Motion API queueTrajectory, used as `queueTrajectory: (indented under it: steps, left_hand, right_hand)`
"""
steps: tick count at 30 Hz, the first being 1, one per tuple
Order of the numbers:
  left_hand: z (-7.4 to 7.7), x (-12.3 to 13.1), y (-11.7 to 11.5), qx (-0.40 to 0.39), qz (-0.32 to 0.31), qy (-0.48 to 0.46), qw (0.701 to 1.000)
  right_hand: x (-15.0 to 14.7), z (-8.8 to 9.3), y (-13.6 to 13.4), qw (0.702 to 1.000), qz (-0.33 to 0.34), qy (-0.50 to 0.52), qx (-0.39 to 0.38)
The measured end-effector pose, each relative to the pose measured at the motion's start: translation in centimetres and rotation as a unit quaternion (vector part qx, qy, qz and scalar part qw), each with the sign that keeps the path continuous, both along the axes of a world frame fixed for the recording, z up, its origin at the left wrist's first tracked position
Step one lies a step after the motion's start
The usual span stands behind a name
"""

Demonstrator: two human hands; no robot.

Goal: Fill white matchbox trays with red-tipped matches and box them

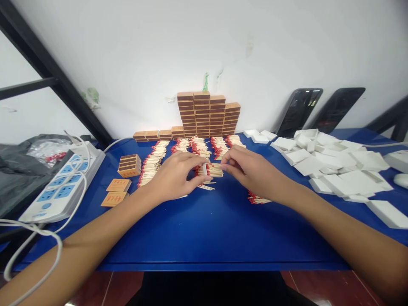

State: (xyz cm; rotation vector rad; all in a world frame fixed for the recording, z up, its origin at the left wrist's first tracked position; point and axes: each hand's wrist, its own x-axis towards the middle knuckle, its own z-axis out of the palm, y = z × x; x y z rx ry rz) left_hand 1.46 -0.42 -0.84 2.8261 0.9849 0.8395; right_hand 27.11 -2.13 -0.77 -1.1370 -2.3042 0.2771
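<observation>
Wooden matches (216, 171) and one tray (205, 169) between two hands (177, 173) (245, 169).

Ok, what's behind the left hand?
Red-tipped matches show past the left hand, with a row of matchboxes farther back; whatever the hand covers cannot be seen.

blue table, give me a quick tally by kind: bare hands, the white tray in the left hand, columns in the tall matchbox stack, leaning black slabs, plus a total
Left hand and right hand: 2
White tray in the left hand: 1
Columns in the tall matchbox stack: 4
Leaning black slabs: 2
Total: 9
</observation>
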Motion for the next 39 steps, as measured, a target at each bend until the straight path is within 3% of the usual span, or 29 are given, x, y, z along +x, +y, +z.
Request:
queueTrajectory:
  steps: [22, 27, 32, 39]
  left_hand:
    - [0.1, 0.1, -0.1, -0.01, -0.023, -0.029, 0.999]
    - [0.0, -0.1, 0.3, 0.014, 0.011, -0.022, 1.0]
    - [-0.1, -0.4, 0.6, 0.014, 0.048, 0.008, 0.999]
    - [-0.1, -0.3, 0.5, 0.01, 0.057, 0.023, 0.998]
  right_hand:
    - [-0.2, -0.3, 0.1, 1.0, 0.001, 0.005, 0.021]
    - [-0.3, 0.1, -0.3, 0.999, 0.007, 0.028, 0.029]
    - [-1.2, 0.0, -1.2, 0.997, 0.053, -0.024, -0.042]
    - [-2.3, -1.2, -1.8, 0.989, 0.037, -0.081, -0.119]
